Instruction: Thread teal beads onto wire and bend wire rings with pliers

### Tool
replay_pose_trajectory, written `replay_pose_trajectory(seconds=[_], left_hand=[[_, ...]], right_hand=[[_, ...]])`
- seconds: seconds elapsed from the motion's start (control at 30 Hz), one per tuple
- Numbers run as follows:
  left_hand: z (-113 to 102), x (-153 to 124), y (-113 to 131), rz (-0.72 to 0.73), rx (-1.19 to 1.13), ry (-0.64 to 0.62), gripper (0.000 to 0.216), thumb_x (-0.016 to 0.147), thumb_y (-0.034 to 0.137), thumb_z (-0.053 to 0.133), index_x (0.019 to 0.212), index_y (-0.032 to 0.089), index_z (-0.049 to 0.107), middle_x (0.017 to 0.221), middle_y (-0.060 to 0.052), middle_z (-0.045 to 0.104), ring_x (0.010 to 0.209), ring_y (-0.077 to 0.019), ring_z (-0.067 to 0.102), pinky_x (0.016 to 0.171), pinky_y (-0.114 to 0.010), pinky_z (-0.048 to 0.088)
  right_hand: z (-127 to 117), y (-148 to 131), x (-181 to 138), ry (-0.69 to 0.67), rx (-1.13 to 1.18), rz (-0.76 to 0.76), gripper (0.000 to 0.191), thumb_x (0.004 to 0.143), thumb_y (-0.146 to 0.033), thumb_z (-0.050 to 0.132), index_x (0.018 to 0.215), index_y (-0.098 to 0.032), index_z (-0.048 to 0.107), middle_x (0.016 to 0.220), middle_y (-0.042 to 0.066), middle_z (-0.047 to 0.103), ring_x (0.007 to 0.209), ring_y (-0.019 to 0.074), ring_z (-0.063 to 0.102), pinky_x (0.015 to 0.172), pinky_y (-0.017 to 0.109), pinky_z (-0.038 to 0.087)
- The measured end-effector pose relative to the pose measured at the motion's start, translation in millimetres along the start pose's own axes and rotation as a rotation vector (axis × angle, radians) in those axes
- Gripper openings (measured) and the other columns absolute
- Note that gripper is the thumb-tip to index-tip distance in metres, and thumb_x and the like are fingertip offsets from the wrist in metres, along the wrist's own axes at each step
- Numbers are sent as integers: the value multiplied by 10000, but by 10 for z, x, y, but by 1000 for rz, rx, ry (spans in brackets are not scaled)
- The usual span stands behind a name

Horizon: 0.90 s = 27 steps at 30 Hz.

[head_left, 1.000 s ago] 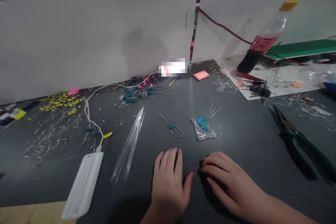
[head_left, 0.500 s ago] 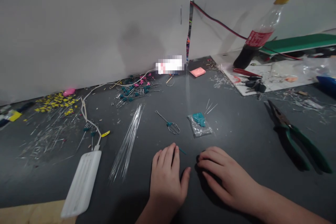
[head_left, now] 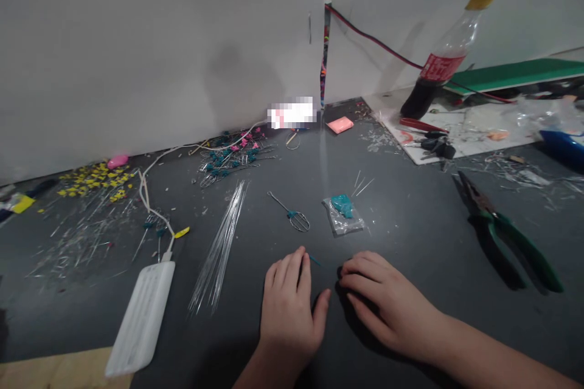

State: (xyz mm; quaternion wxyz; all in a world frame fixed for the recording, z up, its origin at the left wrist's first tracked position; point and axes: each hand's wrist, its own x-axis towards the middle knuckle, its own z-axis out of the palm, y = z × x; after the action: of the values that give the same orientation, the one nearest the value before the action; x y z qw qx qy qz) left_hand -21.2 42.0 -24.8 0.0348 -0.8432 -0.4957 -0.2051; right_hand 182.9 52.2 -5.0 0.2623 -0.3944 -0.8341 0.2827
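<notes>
My left hand lies flat on the dark table, fingers stretched out together. A short teal-tipped wire piece pokes out from under its fingertips. My right hand rests palm down beside it, fingers extended toward the left hand and holding nothing. Just beyond the hands lie a finished wire loop with a teal bead and a small clear bag of teal beads. A bundle of straight thin wires lies to the left of my left hand.
Green-handled pliers lie at the right. A white power bank with cable sits at the lower left. Yellow bits, wire offcuts and finished teal and pink pieces line the white back board. A cola bottle stands back right.
Both hands stay flat on the table in the same pose. The view has shifted slightly, so everything sits a little further left and up.
</notes>
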Motion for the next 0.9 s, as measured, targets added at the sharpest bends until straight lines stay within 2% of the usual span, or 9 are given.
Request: replay_pose_trajectory(seconds=[0.43,0.9], left_hand=[[-17,-21,15,46,-24,26,386,869,258,511,1155,13,594,1224,-242,602,1080,-330,558,875,-482,458],[-21,-20,43,78,-39,-1,390,869,257,507,1147,0,603,1245,-249,591,1055,-330,561,856,-481,465]], right_hand=[[3,5,1,-10,-1,-2,185,856,-105,453,923,-165,615,969,89,612,907,213,517,829,393,460],[7,17,0,-18,-4,-2,184,864,-114,453,914,-170,620,964,85,611,917,210,521,846,390,453]])
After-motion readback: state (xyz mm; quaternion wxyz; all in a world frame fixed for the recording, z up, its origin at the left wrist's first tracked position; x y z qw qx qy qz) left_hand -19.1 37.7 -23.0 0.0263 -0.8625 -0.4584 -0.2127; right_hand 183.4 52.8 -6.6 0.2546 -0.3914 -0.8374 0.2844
